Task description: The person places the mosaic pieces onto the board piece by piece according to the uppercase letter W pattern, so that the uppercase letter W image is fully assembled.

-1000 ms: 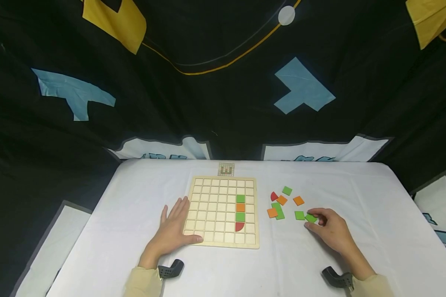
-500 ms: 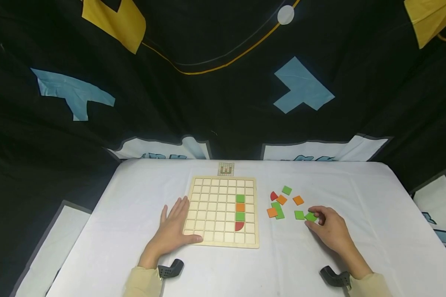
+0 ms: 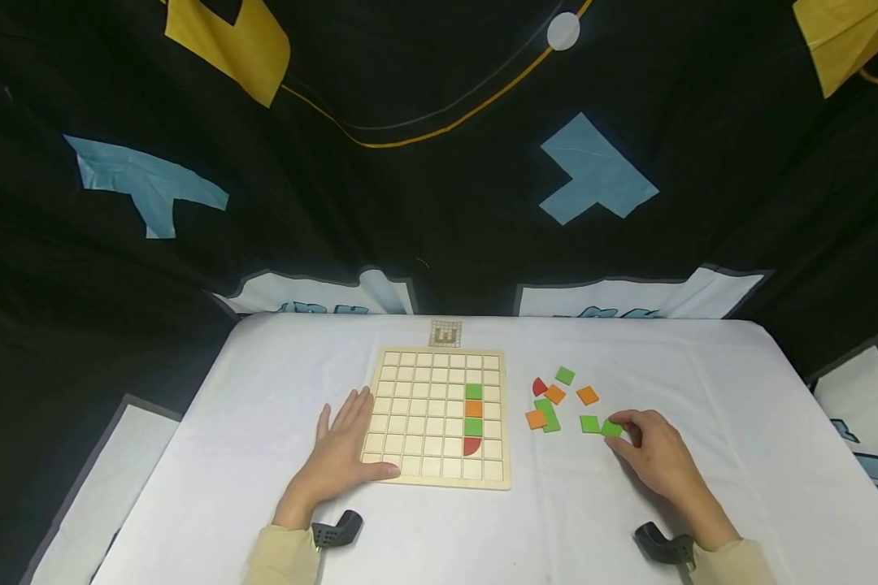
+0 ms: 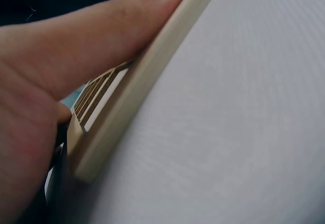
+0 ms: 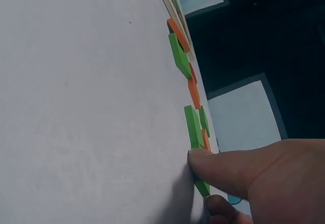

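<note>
My left hand (image 3: 340,451) lies spread at the left side of a wooden grid board (image 3: 506,439). Its thumb (image 4: 111,33) rests over the board's near edge in the left wrist view. Set in one column of the board are a green square tile (image 3: 473,392), an orange one (image 3: 473,409), another green one (image 3: 472,426) and a red quarter-circle tile (image 3: 471,446). To the right, my right hand (image 3: 654,451) pinches a green square tile (image 3: 611,428) by its edges between thumb and finger, low at the cloth. Another green tile (image 3: 589,424) lies just left of it.
Loose tiles lie between board and right hand: a red quarter-circle (image 3: 540,387), an orange tile (image 3: 588,395), a green tile (image 3: 565,375) and several more, some overlapping. Behind the board sits a small pattern card (image 3: 445,333). White cloth (image 3: 263,390) covers the table; a dark curtain hangs behind.
The pinched green tile has turned a little and sits squarer beside its neighbour. My right thumb and fingers have shifted slightly with it. The left hand and the board look the same.
</note>
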A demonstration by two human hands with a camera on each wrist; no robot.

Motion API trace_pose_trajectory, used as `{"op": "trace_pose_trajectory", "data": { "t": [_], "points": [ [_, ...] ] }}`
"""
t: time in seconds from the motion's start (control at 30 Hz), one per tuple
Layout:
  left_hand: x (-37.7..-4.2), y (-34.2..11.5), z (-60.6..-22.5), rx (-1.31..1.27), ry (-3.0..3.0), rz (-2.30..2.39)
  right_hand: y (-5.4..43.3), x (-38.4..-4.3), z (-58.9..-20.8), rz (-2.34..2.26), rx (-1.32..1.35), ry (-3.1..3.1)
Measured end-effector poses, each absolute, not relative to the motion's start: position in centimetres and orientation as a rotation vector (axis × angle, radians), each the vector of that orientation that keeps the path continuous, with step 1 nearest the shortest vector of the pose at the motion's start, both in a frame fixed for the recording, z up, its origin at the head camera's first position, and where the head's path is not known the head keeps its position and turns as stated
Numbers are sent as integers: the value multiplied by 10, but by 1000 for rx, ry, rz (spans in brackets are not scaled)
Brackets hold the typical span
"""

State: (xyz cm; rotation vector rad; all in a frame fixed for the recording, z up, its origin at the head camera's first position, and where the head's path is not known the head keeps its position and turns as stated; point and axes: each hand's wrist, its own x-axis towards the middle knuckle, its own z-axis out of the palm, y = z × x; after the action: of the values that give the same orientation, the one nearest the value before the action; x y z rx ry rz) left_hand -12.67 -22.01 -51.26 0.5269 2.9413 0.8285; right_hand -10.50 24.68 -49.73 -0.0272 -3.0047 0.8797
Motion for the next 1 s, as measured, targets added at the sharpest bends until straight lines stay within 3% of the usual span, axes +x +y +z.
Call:
{"op": "trace_pose_trajectory", "data": {
  "t": [1.0],
  "points": [
    [-126, -220, -513, 537, 2944, 835, 252, -104, -498, 817, 54, -2952]
  ]
}}
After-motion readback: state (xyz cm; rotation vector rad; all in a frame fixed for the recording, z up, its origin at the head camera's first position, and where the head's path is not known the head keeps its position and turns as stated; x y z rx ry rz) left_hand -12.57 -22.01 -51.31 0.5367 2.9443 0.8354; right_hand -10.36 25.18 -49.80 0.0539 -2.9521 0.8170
